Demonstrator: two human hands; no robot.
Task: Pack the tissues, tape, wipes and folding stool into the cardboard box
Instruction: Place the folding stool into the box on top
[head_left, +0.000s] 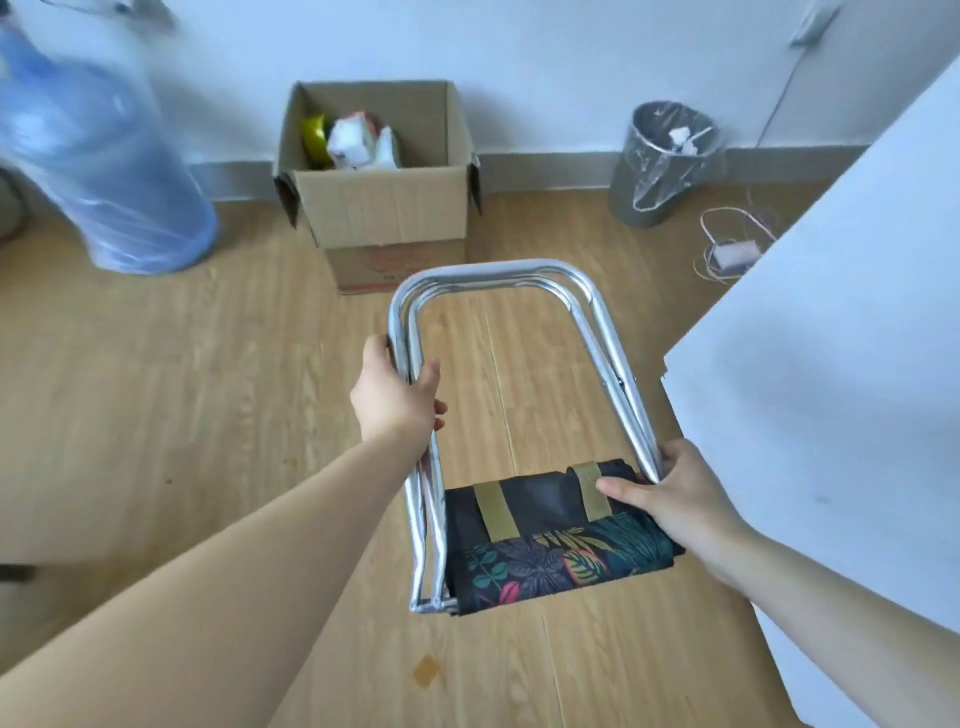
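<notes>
Wood-plank floor (156, 415) underfoot, white wall behind. White counter (831, 364) at the right edge, slanting into view. Big blue water bottle (98, 171) far left, blurred, leaning. Open cardboard box (379, 208) against the wall, flaps down along its sides, packets inside at its left half: something yellow (315, 136) and white wrapped items (358, 143), too unclear to name. Grey waste bin (665, 166) with a clear liner to the right of the box, a tangle of cable and a small white adapter (735, 253) on the floor beside it.

Folding stool (519, 441) folded flat, held in the air above the floor, short of the box and not yet in it. Silver tube legs pointing toward the box, leaf-print fabric seat bunched at the near end, two olive straps across it.

Left hand (397, 395) with grip wrapped around the left leg tubes. Right hand (670, 499) with grip closed on the right leg near the seat, thumb lying over the fabric by one strap.
</notes>
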